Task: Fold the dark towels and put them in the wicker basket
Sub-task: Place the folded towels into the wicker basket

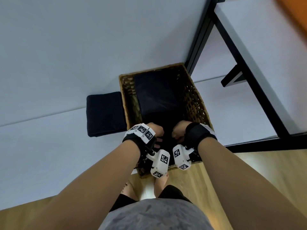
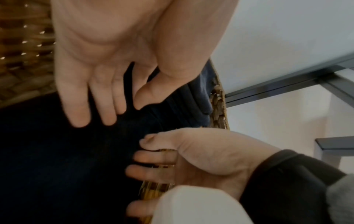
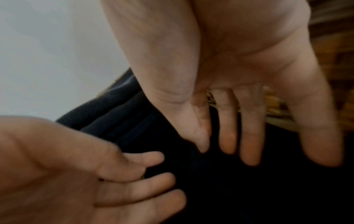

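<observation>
Both hands reach into the wicker basket (image 1: 196, 103) at its 6 o'clock end. The left hand (image 1: 156, 131) and right hand (image 1: 179, 130) lie with fingers (image 2: 80, 109) straight and apart, pressing a dark towel (image 1: 157, 95) inside, gripping nothing. A second folded towel (image 1: 105, 113) rests on the floor at the basket's 9 o'clock, touching its wall.

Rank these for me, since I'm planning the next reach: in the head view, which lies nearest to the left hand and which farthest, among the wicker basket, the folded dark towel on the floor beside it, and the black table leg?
1. Wicker basket: the left hand is inside its near end.
2. Folded dark towel: outside the basket, on its left.
3. Black table leg: past the basket's far right corner.
</observation>
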